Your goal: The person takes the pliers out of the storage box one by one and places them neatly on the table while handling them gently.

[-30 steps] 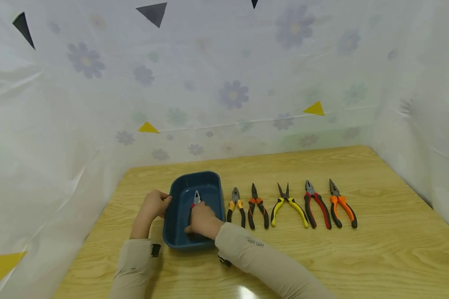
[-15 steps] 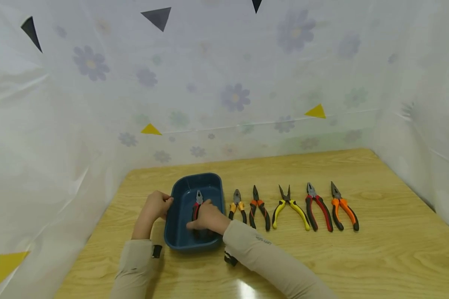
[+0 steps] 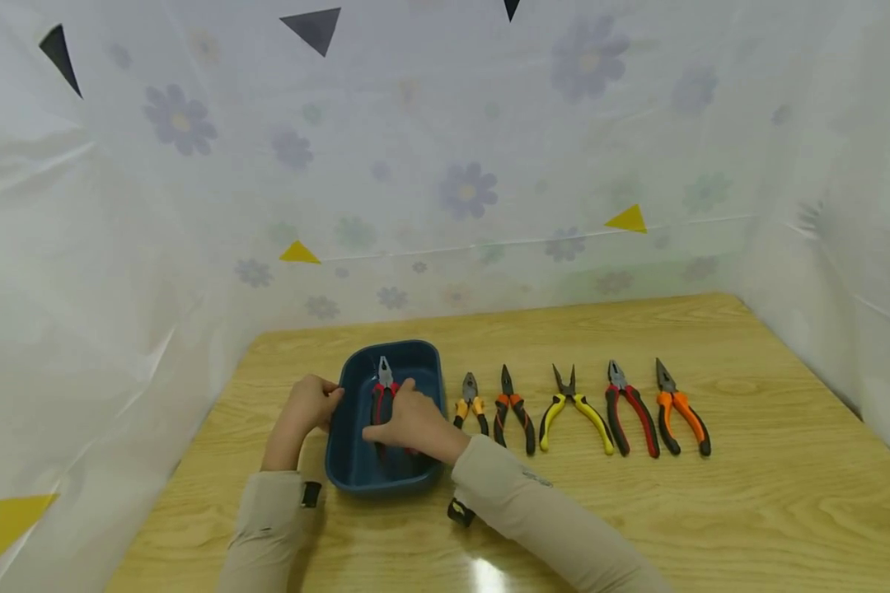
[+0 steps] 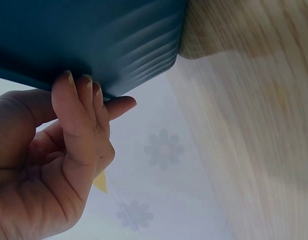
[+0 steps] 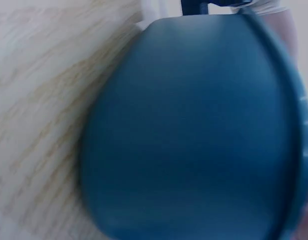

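Observation:
A dark blue tray (image 3: 350, 453) stands on the left part of the table. My left hand (image 3: 311, 405) pinches its left rim; in the left wrist view, the fingertips (image 4: 69, 82) press on the ribbed outer wall. Inside the tray, my right hand (image 3: 411, 424) grips the red-and-black handles of combination pliers (image 3: 384, 383), thumb laid across them. The metal head points away from me, toward the tray's far side. The palm covers part of the handles. In the right wrist view the tray's outer wall (image 5: 183, 130) fills most of the picture and hides the pliers.
Right of the tray lies a row of pliers: yellow-and-black (image 3: 470, 403), dark orange-and-black (image 3: 514, 408), yellow needle-nose (image 3: 574, 408), red-and-black (image 3: 630, 408) and orange-and-black (image 3: 681, 408). The first lies close beside the tray wall. White flowered sheeting (image 3: 445, 123) surrounds the wooden table (image 3: 638, 519).
The right hand and the red-and-black pliers have shifted away from me and slightly left inside the tray. The left hand stays at the rim.

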`<state>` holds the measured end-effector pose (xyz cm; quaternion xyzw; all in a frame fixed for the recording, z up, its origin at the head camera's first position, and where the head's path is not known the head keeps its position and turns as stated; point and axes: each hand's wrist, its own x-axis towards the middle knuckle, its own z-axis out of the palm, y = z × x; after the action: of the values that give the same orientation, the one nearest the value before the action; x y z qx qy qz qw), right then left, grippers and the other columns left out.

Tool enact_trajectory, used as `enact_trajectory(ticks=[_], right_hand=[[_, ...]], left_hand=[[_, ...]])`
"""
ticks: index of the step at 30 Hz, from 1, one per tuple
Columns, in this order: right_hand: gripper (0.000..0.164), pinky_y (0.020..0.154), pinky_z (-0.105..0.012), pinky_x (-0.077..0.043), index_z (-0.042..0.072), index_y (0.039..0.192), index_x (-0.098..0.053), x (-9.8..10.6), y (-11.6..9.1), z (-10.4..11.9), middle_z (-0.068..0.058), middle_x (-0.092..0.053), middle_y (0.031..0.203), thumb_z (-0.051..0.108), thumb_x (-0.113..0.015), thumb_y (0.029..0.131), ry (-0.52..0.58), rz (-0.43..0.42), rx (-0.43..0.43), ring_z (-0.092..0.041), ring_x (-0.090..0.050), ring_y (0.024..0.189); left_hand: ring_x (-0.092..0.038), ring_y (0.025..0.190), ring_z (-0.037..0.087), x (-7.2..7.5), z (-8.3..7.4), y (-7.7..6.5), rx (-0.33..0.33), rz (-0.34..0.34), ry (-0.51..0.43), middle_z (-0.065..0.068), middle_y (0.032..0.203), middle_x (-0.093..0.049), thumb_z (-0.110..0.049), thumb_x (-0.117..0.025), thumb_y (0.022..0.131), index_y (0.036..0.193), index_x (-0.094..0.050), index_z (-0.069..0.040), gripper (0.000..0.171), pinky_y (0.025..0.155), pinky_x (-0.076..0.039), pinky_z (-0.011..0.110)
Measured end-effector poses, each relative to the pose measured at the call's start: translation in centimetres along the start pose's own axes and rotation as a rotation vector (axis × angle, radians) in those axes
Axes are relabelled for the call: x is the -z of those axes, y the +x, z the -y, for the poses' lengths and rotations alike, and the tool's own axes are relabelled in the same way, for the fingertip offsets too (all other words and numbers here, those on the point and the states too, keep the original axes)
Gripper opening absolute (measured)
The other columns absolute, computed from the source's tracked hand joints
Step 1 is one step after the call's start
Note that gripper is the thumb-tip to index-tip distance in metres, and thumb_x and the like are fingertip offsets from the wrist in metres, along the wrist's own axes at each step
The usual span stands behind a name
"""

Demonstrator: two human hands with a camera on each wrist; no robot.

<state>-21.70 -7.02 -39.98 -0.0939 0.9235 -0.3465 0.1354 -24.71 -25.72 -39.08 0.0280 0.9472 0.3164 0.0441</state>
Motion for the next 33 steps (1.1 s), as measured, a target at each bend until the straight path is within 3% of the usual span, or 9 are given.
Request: enact_trajectory(ticks=[5,14,22,29,33], right_hand=[[0.111,0.030,-0.024,-0.029,-0.010,0.150,-0.012,1.0,-0.8,0.3,-0.005,-0.052,0.045,0.053,-0.072,0.080,0.033,-0.046,0.025,-0.013,-0.041,0.033],[0.112,0.031,-0.025,-0.033,-0.007,0.151,0.000,3.4,-2.2,-1.2,-0.007,-0.055,0.048,0.043,-0.073,0.082,0.207,-0.049,0.045,-0.015,-0.045,0.034],[0.107,0.032,-0.022,-0.022,-0.009,0.150,-0.007,6.2,-4.2,-3.2,-0.002,-0.044,0.046,0.042,-0.072,0.081,0.166,-0.123,0.039,-0.011,-0.030,0.033],[0.099,0.034,-0.024,-0.031,-0.008,0.146,-0.014,7.9,-5.5,-5.4,-0.009,-0.055,0.053,0.038,-0.073,0.081,0.188,-0.155,-0.023,-0.018,-0.046,0.038],[0.085,0.036,-0.025,-0.032,-0.008,0.134,-0.027,8.7,-6.0,-6.9,-0.011,-0.054,0.057,0.038,-0.074,0.080,0.157,-0.205,-0.036,-0.018,-0.046,0.040]], left_hand=[[-0.065,0.053,0.023,0.1,-0.1,-0.1,0.004,0.005,-0.002,0.020,0.075,-0.067,-0.007,-0.053,0.098,0.107,-0.066,0.015,0.028,0.051,-0.057,0.034],[-0.064,0.051,0.022,0.1,0.0,-0.2,-0.005,0.003,-0.008,0.021,0.075,-0.067,-0.007,-0.053,0.098,0.108,-0.067,0.014,0.027,0.051,-0.057,0.034],[-0.065,0.051,0.023,0.1,-0.1,0.2,-0.023,-0.008,-0.016,0.029,0.087,-0.067,-0.006,-0.053,0.097,0.107,-0.066,0.015,0.027,0.049,-0.057,0.033],[-0.065,0.052,0.021,0.0,-0.2,0.1,-0.008,0.000,-0.012,0.026,0.086,-0.068,-0.007,-0.052,0.097,0.109,-0.066,0.015,0.028,0.050,-0.057,0.033],[-0.064,0.051,0.021,-0.1,0.0,-0.1,0.003,-0.008,-0.010,0.026,0.085,-0.068,-0.007,-0.052,0.097,0.107,-0.067,0.015,0.028,0.050,-0.057,0.033]])
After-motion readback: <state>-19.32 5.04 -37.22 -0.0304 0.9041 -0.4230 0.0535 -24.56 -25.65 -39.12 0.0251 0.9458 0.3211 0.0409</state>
